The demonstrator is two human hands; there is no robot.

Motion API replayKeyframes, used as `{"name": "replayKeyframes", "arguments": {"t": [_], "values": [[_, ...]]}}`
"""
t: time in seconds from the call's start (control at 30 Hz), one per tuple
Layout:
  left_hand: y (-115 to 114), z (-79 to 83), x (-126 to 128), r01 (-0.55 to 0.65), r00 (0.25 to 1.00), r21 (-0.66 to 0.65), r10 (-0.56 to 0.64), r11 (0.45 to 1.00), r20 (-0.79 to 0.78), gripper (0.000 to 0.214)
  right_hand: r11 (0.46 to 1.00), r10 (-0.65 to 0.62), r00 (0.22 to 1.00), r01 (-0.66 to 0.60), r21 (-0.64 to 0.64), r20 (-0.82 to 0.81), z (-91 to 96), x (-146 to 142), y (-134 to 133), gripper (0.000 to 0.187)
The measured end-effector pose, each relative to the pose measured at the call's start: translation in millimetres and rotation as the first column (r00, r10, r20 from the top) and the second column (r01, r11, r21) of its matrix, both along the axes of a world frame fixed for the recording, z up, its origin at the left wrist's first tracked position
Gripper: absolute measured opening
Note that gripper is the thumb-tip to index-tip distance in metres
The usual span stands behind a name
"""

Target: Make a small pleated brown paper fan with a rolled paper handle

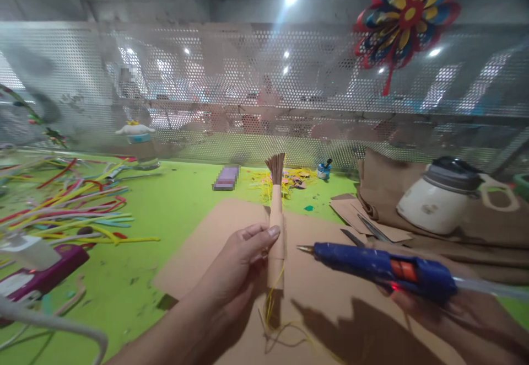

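My left hand is closed round a slim roll of brown paper held upright, with a dark brown fringed tuft at its top and thin yellow strands trailing from its bottom. My right hand grips a blue hot glue gun with an orange trigger; its metal nozzle points left, a short gap from the roll. Both hands hover over a brown cardboard sheet on the green table.
Several coloured pipe cleaners lie at left beside a purple-and-white device. A white jug with a dark lid rests on brown paper at right. Scissors, yellow scraps, a small blue pot and a perforated metal screen stand behind. A paper pinwheel hangs above.
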State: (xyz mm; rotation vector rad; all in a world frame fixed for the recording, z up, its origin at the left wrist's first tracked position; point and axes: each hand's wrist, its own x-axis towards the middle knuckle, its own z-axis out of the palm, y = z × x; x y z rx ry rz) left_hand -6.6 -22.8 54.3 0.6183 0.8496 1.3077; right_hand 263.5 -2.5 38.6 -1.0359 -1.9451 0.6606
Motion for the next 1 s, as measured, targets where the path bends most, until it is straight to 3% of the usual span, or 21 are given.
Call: {"name": "replayKeyframes", "arguments": {"t": [0.1,0.27,0.37,0.53,0.77,1.0], "values": [[3.4,-5.2,-0.5,0.02,1.0,0.023,-0.02,1.0,0.005,0.022,0.995,-0.077,0.997,0.075,-0.062,-0.025,-0.6,-2.6,7.4,0.031],[5.3,-9.7,-0.7,0.029,0.999,0.018,-0.029,0.999,0.013,0.021,0.994,-0.066,0.995,0.059,-0.096,-0.072,0.6,-7.9,23.2,0.03],[4.0,-8.7,0.0,0.034,0.999,0.0,-0.034,0.999,-0.018,0.018,0.997,-0.027,0.995,0.019,-0.08,-0.092,8.3,-15.7,18.3,0.031],[1.1,-7.6,2.6,0.079,0.997,-0.001,-0.079,0.997,-0.008,0.021,0.995,0.097,0.991,-0.096,-0.012,0.087,23.7,-27.6,4.8,0.028],[1.4,-9.0,2.5,0.098,0.993,0.014,-0.099,0.995,0.058,0.019,0.993,0.116,0.989,-0.113,-0.036,0.096,29.5,-29.8,1.4,0.031],[3.7,-5.9,-0.8,0.026,0.998,0.015,-0.027,1.0,0.055,0.022,0.974,0.217,0.97,-0.223,0.044,0.109,30.5,-37.7,-3.1,0.041]]}}
